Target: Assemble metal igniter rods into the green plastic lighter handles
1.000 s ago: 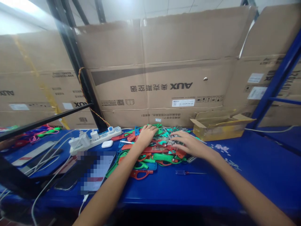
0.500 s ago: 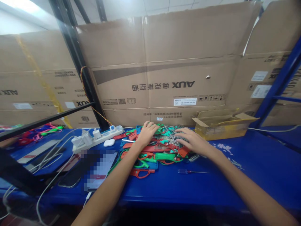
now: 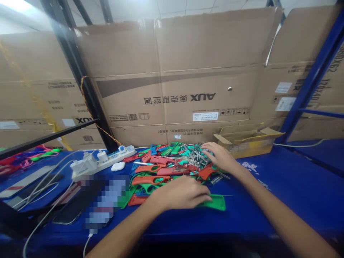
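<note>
My left hand [image 3: 185, 193] is low in front of the pile, its fingers closed around a green lighter shell half [image 3: 218, 202] whose flat end sticks out to the right. My right hand [image 3: 221, 157] reaches over the right back of the pile with fingers apart, touching or just above small metal lighter parts [image 3: 197, 157]; its fingertips are partly hidden. Between and left of the hands lies a heap of red, orange, green and blue plastic lighter shells, among them a red one [image 3: 172, 171] and an orange one [image 3: 150, 180].
An open cardboard box [image 3: 249, 145] stands behind my right hand. To the left are a white power strip [image 3: 107, 163], a white earbud case [image 3: 118, 166], phones and cables. Pale small pieces [image 3: 249, 166] lie on the blue table [image 3: 295, 190]. A cardboard wall [image 3: 182, 89] rises behind.
My left hand has come from the back of the pile down to the front right and now holds a green lighter shell half, over the screwdriver. My right hand stays by the metal parts. The view shifted right.
</note>
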The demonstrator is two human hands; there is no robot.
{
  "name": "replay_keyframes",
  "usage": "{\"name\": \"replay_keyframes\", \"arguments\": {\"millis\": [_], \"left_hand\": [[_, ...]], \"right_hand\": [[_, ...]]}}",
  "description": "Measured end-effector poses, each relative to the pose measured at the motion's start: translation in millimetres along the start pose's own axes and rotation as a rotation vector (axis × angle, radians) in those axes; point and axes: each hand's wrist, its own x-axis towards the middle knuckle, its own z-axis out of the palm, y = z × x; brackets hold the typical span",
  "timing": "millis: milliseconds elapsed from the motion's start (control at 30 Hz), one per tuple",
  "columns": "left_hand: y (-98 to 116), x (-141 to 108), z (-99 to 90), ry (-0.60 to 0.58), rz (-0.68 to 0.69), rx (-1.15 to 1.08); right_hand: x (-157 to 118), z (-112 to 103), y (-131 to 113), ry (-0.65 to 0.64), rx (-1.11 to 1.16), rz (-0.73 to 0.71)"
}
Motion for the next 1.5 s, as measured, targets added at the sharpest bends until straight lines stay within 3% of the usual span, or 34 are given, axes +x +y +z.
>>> {"name": "replay_keyframes", "arguments": {"millis": [67, 167, 467, 600, 733, 867, 1000, 1133, 1233, 1367, 1433, 1500], "left_hand": [[-0.6, 2.2, 10.7, -0.087, -0.009, -0.017], [-7.4, 4.0, 19.9, -0.129, 0.002, -0.039], [-11.8, 3.9, 17.2, -0.231, -0.106, -0.14], [-11.1, 5.3, 15.5, -0.174, -0.105, -0.128], [-11.5, 7.8, 10.5, -0.048, -0.086, -0.056], [-18.4, 7.5, 6.8, 0.085, -0.08, 0.048], [-28.9, 5.3, 6.5, 0.179, -0.13, 0.102], [-37.8, 4.6, 4.4, 0.345, -0.213, 0.146], [-43.0, 5.1, -1.6, 0.532, -0.3, 0.179], [-44.5, 5.6, -13.7, 0.725, -0.299, 0.22], [-39.6, 4.3, -19.6, 0.709, -0.267, 0.216], [-29.9, 0.2, -23.8, 0.596, -0.29, 0.15]], "right_hand": [[-0.5, 2.2, 2.9, -0.01, 0.0, 0.005], [-1.8, 5.7, 6.3, -0.019, 0.007, 0.005], [4.5, 40.6, 21.3, -0.018, 0.024, -0.028], [13.9, 54.0, 34.0, -0.092, 0.035, -0.08], [17.0, 51.2, 40.6, -0.082, 0.054, -0.076], [17.3, 41.4, 40.0, 0.044, 0.128, -0.033], [18.0, 24.2, 35.7, 0.274, 0.228, 0.06], [13.8, 4.2, 23.4, 0.487, 0.357, 0.17], [11.1, -6.8, 4.1, 0.553, 0.477, 0.217], [12.3, -18.4, -39.0, 0.452, 0.596, 0.203], [11.7, -23.5, -65.0, 0.37, 0.635, 0.178], [7.3, -27.6, -89.5, 0.306, 0.669, 0.152]]}}
